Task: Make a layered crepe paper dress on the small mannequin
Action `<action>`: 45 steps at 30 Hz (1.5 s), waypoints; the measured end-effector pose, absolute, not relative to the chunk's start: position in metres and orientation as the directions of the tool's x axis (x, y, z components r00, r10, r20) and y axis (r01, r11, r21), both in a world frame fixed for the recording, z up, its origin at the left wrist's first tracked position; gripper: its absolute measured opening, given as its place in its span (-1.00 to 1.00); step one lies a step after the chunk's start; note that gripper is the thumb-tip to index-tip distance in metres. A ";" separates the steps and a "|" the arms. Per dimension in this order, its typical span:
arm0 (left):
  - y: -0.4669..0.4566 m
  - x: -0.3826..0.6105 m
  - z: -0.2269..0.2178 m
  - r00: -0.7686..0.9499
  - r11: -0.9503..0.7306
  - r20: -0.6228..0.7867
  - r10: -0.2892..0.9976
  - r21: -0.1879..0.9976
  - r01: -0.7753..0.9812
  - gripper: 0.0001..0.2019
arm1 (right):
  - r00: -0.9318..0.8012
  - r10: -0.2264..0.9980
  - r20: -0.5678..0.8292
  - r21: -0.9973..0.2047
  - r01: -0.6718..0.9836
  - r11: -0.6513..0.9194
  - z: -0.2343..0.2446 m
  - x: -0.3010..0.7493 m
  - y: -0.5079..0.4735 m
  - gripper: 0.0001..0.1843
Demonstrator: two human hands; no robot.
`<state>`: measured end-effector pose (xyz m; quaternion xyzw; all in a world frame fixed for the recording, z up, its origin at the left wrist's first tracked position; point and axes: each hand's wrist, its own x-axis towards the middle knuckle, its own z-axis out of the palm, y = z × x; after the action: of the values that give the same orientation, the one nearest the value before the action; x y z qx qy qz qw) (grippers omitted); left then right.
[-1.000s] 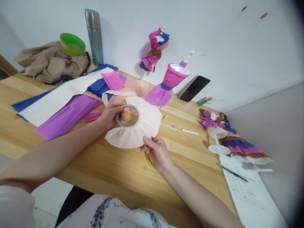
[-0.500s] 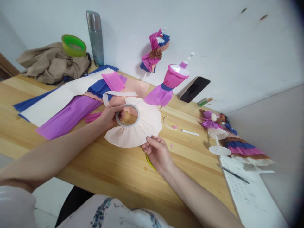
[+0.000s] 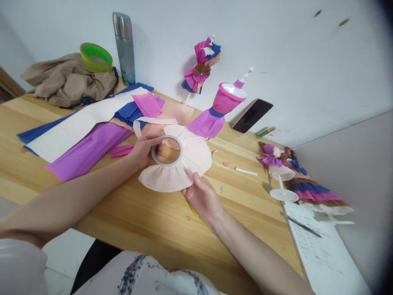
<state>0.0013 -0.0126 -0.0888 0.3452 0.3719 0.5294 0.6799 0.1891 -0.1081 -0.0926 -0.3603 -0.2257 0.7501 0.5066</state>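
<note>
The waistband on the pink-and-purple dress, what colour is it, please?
The waistband is blue, as the head view shows.

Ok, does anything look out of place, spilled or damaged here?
Nothing looks spilled. Pink paper scraps and a thin white paper strip lie loose on the pale wooden table, right of the cream pleated paper ruffle, like untidied offcuts. Two dark spots mar the white wall, upper right; stains or holes, I can't tell.

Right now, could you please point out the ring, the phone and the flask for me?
Ring [image 3: 181, 151]: head view, right side of its band.
Phone [image 3: 252, 115]: head view, middle of its dark screen.
Flask [image 3: 125, 56]: head view, body below the cap.
</note>
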 end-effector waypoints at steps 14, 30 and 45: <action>-0.012 0.002 -0.090 0.181 0.231 -0.164 0.970 0.855 -0.464 -0.84 | -0.140 0.930 -0.339 -0.676 -0.651 -0.345 -0.095 0.190 -0.102 -0.79; -0.015 0.005 -0.092 0.145 0.178 -0.124 0.982 0.863 -0.472 -0.80 | -0.129 0.943 -0.308 -0.789 -0.519 -0.328 -0.087 0.179 -0.108 -0.70; -0.011 0.002 -0.093 0.132 0.186 -0.138 0.982 0.845 -0.501 -0.79 | -0.045 0.951 -0.307 -0.818 -0.497 -0.288 -0.097 0.183 -0.109 -0.88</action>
<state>0.0020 -0.0114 -0.0927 0.3277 0.3668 0.5472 0.6773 0.1834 -0.1087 -0.0965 -0.4349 -0.2606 0.6743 0.5369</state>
